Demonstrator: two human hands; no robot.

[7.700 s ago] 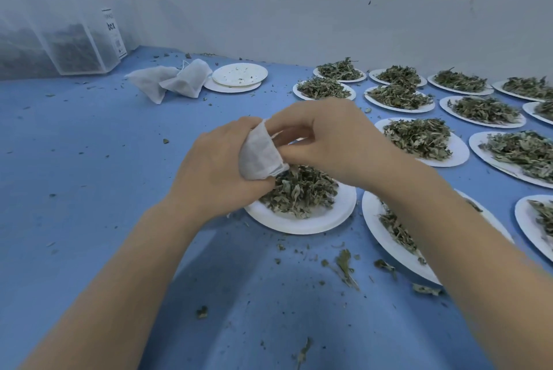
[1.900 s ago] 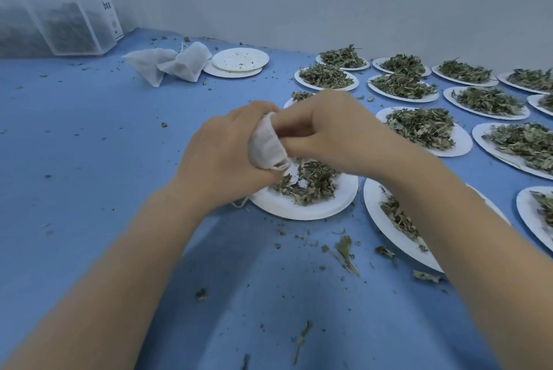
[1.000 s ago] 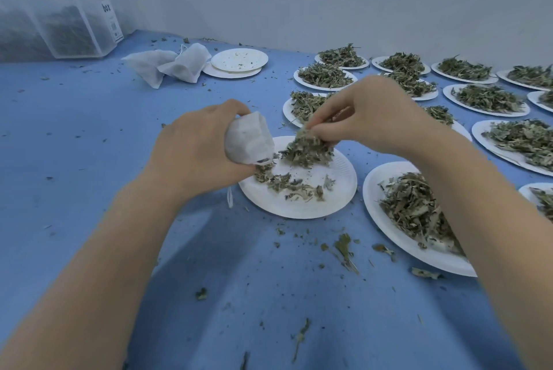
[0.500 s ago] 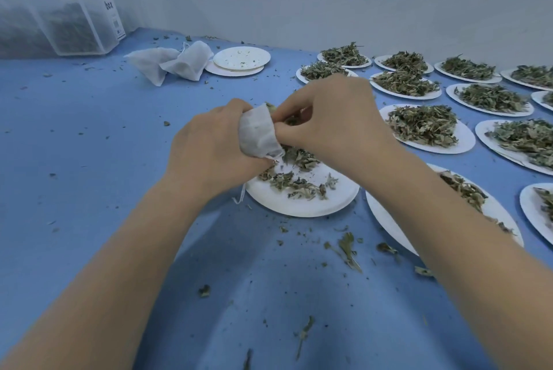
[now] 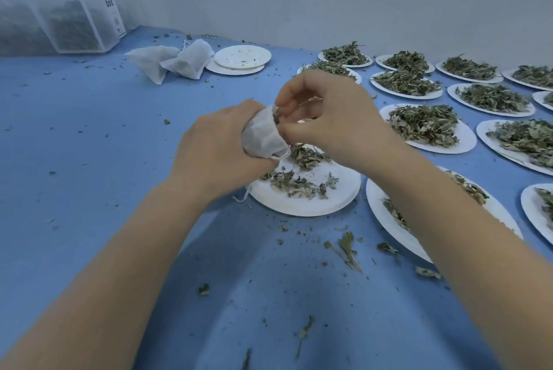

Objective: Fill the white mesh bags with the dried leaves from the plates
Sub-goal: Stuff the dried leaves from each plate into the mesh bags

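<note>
My left hand (image 5: 218,151) grips a small white mesh bag (image 5: 261,137) above the near white plate (image 5: 338,199), with the bag's mouth turned to the right. My right hand (image 5: 332,121) has its fingertips curled at that mouth, pinching dried leaves into it. A thin scatter of dried leaves (image 5: 299,181) lies on the plate below. The bag's drawstring (image 5: 242,196) dangles under my left wrist.
Several plates heaped with dried leaves (image 5: 425,124) fill the right side of the blue table (image 5: 89,145). Spare mesh bags (image 5: 170,62) lie beside stacked bare plates (image 5: 239,59) at the back. A clear box (image 5: 80,22) stands far left. Leaf crumbs litter the table.
My right hand took a pinch of leaves off the near plate and brought it to the bag's mouth. The pile on that plate has grown thinner.
</note>
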